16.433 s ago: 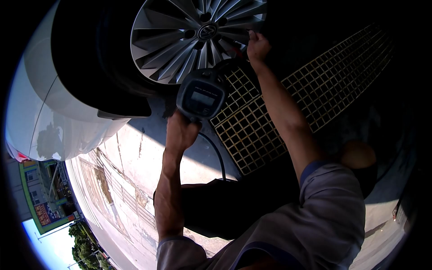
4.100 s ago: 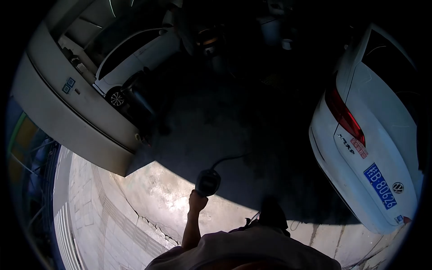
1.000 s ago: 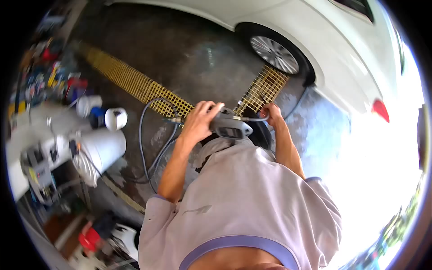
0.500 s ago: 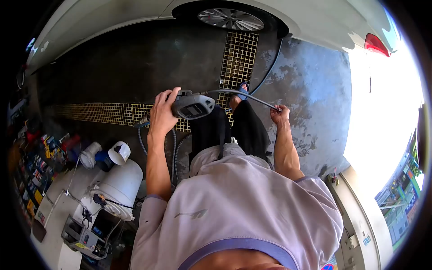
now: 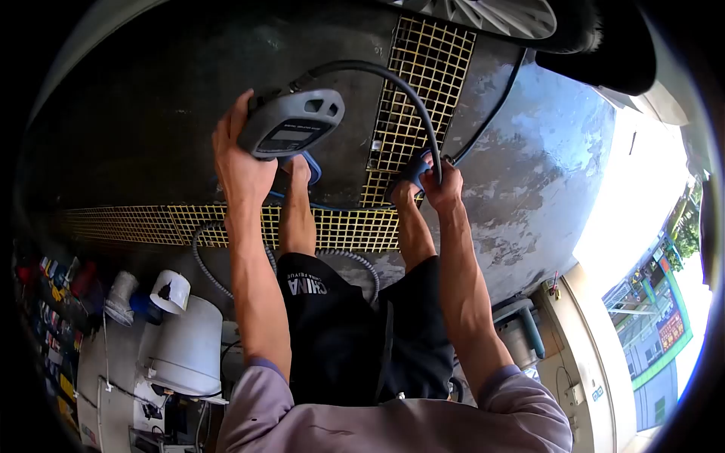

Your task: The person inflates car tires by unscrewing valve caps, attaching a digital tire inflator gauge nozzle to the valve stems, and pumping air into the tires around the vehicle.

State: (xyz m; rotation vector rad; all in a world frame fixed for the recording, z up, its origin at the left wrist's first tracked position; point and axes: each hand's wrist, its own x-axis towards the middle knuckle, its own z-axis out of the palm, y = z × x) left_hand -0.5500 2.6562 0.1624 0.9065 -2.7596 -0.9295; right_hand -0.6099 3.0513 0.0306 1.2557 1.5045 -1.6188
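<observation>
My left hand (image 5: 245, 170) grips a grey handheld digital tire inflator (image 5: 296, 122), with its small display and the opening at its end facing up. A dark rubber air hose (image 5: 385, 69) leaves the inflator's far end and arcs to the right. My right hand (image 5: 444, 187) is closed around that hose near its end, and the tip is mostly hidden by my fingers. Behind the hands, a car wheel (image 5: 498, 15) shows at the top of the view. A second hose (image 5: 495, 113) runs along the floor close to my right hand.
Yellow floor grating (image 5: 423, 83) crosses the wet concrete floor (image 5: 521, 181). My feet stand in blue slippers (image 5: 411, 172). A coiled grey hose (image 5: 208, 260) lies by my legs. White buckets (image 5: 185, 347) stand at lower left, and a wall edge (image 5: 596, 340) is at lower right.
My view has tilted down and moved closer to the floor, so both legs show. The wheel has shifted right in view. Both hands still hold the inflator and hose.
</observation>
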